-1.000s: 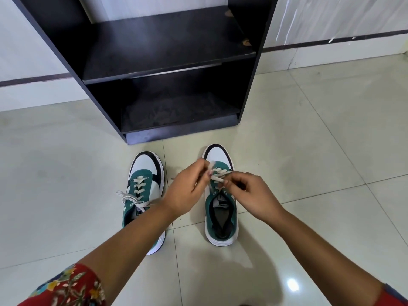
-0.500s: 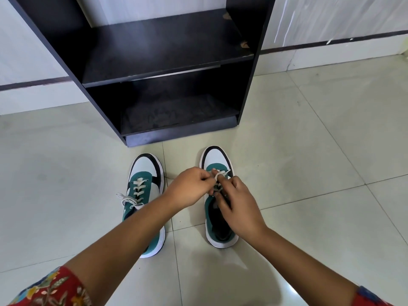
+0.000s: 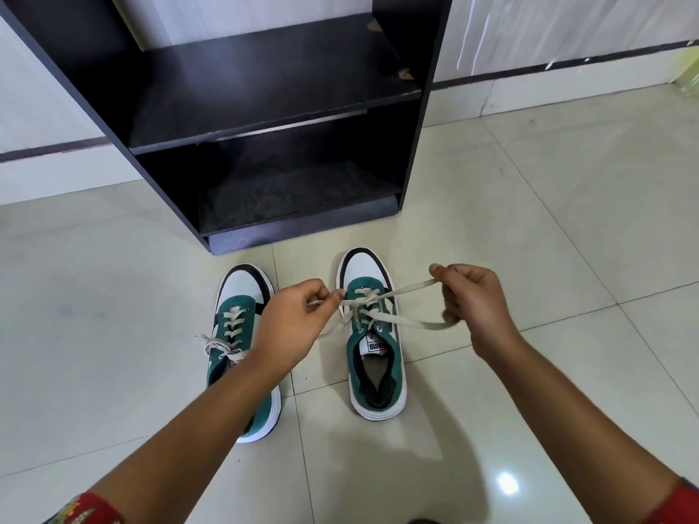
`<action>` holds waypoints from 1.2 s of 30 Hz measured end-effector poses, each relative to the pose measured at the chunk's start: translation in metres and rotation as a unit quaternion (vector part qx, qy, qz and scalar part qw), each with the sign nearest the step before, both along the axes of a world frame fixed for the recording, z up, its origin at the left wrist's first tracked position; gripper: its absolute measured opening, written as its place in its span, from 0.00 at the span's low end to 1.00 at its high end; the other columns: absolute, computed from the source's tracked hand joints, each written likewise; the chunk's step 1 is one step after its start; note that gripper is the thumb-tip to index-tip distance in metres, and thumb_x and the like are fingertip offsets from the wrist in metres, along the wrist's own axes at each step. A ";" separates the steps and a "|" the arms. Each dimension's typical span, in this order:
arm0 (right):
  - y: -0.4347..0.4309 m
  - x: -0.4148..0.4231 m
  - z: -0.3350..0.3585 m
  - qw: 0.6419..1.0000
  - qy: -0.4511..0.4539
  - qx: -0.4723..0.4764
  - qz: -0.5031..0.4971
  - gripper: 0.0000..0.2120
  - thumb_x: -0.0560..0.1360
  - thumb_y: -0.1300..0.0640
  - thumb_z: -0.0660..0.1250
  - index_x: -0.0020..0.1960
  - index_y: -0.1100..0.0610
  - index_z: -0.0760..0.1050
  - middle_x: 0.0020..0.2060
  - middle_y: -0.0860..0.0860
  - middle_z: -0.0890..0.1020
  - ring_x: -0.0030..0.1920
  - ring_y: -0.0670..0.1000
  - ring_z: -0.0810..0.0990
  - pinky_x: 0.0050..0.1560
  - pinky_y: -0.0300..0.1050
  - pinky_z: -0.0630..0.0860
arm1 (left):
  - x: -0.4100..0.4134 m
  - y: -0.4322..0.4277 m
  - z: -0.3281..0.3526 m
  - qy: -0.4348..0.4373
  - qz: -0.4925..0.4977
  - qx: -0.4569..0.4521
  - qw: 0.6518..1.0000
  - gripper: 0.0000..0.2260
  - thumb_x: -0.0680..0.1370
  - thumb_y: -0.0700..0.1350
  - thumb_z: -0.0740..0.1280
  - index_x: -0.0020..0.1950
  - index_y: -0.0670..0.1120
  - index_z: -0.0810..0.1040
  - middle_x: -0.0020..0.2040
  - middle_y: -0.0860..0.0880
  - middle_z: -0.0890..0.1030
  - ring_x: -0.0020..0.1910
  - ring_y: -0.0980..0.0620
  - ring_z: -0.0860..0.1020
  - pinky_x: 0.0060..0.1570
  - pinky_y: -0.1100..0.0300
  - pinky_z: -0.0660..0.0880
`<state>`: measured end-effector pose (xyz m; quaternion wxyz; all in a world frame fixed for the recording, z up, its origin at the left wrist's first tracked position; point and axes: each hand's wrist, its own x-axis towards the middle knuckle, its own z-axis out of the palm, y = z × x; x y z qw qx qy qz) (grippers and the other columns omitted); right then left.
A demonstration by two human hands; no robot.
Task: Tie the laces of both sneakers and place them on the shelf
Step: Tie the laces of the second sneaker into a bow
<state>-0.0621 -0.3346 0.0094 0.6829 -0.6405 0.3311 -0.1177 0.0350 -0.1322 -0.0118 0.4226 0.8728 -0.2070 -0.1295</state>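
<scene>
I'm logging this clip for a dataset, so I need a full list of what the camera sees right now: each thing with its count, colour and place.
Sneakers: two, green and white with black toe trim, side by side on the floor before the shelf; left sneaker, right sneaker.
Laces: cream; left sneaker's laces lie in a bow, right sneaker's laces are pulled out to both sides.
Shelf: one, black, two bare boards, against the wall.
Floor: pale glossy tiles.
Wall: whitish, with a dark stripe low down.
Sleeves: red, patterned, at the bottom corners.
Left hand: grip shut on one lace end.
Right hand: grip shut on the other lace loop.
</scene>
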 end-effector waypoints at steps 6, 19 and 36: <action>-0.020 -0.017 -0.024 0.873 0.230 -0.417 0.104 0.16 0.67 0.57 0.64 0.27 0.57 0.60 0.21 0.51 0.63 0.27 0.56 0.62 0.29 0.46 0.60 | 0.004 0.015 -0.008 -0.122 -0.004 0.188 0.975 0.13 0.75 0.49 0.63 0.33 0.44 0.72 0.27 0.49 0.73 0.30 0.46 0.74 0.31 0.57 0.68; 0.023 -0.009 -0.046 0.874 0.084 -0.380 0.291 0.06 0.70 0.48 0.68 0.43 0.49 0.80 0.45 0.45 0.83 0.49 0.47 0.77 0.51 0.45 0.73 | -0.018 -0.001 -0.034 -0.055 -0.132 0.158 0.977 0.05 0.76 0.46 0.64 0.51 0.50 0.76 0.63 0.54 0.73 0.63 0.52 0.70 0.58 0.58 0.67; 0.020 -0.005 -0.051 0.951 0.143 -0.193 0.195 0.05 0.72 0.59 0.68 0.39 0.59 0.80 0.39 0.55 0.84 0.41 0.55 0.80 0.42 0.40 0.71 | -0.018 0.001 -0.038 -0.149 -0.121 0.134 0.972 0.07 0.75 0.48 0.66 0.44 0.48 0.83 0.41 0.51 0.82 0.39 0.48 0.79 0.46 0.56 0.71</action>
